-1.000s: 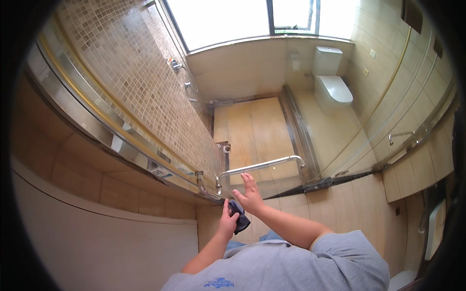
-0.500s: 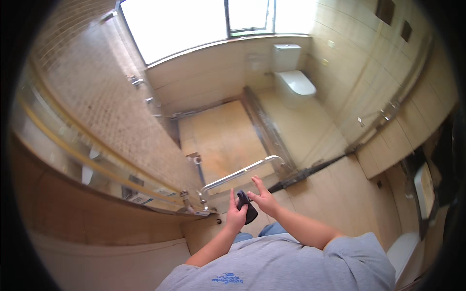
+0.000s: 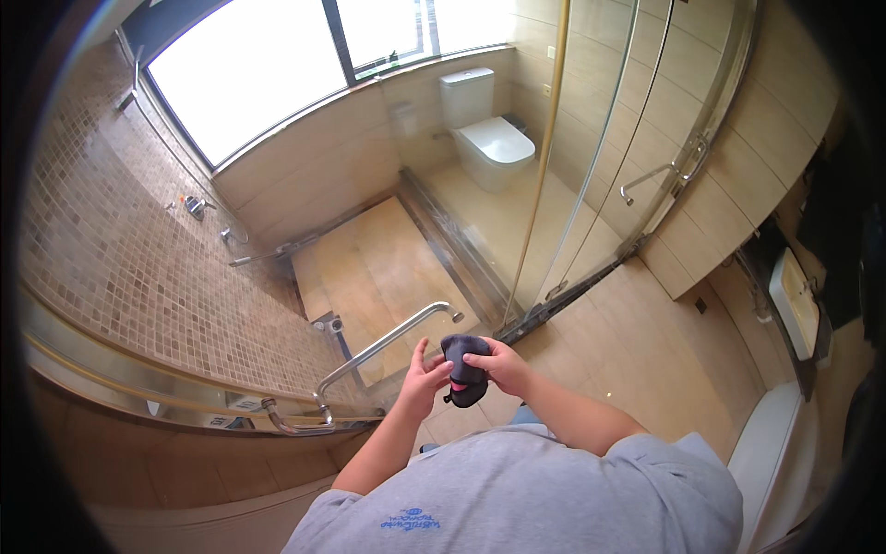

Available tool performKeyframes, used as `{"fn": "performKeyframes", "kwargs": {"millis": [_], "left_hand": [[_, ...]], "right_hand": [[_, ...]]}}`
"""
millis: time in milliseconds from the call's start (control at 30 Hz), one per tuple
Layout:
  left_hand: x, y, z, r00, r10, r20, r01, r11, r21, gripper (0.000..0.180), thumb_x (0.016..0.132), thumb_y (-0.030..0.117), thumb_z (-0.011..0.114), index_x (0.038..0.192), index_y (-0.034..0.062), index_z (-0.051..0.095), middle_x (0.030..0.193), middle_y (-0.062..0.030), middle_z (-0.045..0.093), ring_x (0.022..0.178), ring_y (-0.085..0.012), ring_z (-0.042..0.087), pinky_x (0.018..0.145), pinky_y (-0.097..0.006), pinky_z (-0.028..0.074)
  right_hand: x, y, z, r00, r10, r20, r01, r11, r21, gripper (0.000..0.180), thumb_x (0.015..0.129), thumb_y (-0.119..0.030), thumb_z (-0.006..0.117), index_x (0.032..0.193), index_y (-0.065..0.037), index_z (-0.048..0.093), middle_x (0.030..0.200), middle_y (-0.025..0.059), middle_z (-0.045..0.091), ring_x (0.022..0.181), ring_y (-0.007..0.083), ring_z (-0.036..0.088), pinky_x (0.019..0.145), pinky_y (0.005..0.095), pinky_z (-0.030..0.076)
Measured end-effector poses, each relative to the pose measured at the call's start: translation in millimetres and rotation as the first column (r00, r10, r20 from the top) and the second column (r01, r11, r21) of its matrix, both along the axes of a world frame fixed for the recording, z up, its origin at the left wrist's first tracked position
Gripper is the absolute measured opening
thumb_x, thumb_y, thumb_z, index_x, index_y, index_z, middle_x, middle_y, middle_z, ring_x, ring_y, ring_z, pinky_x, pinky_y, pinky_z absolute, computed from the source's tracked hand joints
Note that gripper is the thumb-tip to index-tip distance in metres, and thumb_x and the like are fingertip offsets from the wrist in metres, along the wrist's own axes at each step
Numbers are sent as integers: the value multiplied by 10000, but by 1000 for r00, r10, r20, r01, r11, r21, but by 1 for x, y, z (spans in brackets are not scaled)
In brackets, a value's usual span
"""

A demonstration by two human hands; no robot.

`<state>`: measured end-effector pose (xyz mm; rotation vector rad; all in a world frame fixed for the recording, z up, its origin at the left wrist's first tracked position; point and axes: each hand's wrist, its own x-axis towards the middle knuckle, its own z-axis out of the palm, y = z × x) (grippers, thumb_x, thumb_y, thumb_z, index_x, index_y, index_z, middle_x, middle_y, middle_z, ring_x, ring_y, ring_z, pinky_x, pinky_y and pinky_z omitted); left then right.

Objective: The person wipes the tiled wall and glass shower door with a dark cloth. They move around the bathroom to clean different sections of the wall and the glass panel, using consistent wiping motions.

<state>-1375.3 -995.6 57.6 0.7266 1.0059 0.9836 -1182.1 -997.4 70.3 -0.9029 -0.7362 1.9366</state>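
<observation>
A small dark soft item (image 3: 468, 395), black to grey and pouch-like, is held in front of my body at waist height. A spot of pink shows at its middle; whether that is a lining or a fingertip I cannot tell. My left hand (image 3: 423, 384) grips its left side with the thumb pressed on top and the index finger stretched out. At its right side my right hand (image 3: 503, 367) closes on it, thumb on the upper face. The fingers beneath are hidden.
A bent chrome handle (image 3: 383, 343) on the glass door stands just ahead of my hands. Beyond lie the tiled shower floor (image 3: 374, 268) and a white toilet (image 3: 496, 143). Glass panels with a gold-coloured edge (image 3: 544, 138) rise to the right; a white basin (image 3: 794, 305) is farther right.
My right hand has come in and taken hold of the dark item, whose broad face now shows, with pink visible. The room has shifted leftward in view.
</observation>
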Motion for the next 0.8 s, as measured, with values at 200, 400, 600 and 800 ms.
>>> {"fn": "performKeyframes", "kwargs": {"millis": [200, 400, 600, 800], "left_hand": [[80, 29, 52, 956, -175, 234, 167, 985, 52, 369, 842, 26, 687, 1193, -17, 581, 1085, -89, 662, 1009, -179, 638, 899, -328, 510], [164, 73, 80, 885, -168, -435, 245, 961, 128, 326, 870, 48, 669, 1179, -9, 579, 1024, -56, 654, 954, -131, 618, 839, -267, 505], [213, 88, 130, 941, -185, -283, 298, 848, 438, 440, 871, 37, 660, 1290, 0, 528, 1198, -79, 588, 1038, -134, 566, 861, -273, 491], [197, 101, 225, 392, 754, -527, 516, 293, 805, 577, 915, 213, 603, 1439, 69, 412, 1476, -164, 386, 1386, -397, 304, 1126, -509, 175]], "right_hand": [[96, 40, 12, 997, 5, 73, -22, 974, 224, 258, 899, -66, 642, 1148, -25, 586, 1026, 37, 648, 960, 115, 604, 860, 273, 488], [128, 57, -8, 778, -526, 344, 215, 737, 641, 398, 971, -157, 560, 1333, -75, 416, 1190, 73, 549, 1041, 159, 567, 899, 299, 465], [145, 78, 41, 814, -237, -530, 287, 958, 12, 414, 1033, -377, 349, 1310, -94, 472, 1158, 85, 579, 1054, 208, 586, 911, 354, 490], [189, 119, 118, 685, -227, -692, 513, 824, 239, 415, 1000, -343, 419, 1315, -83, 488, 1284, 98, 567, 1116, 263, 586, 939, 386, 495]]}}
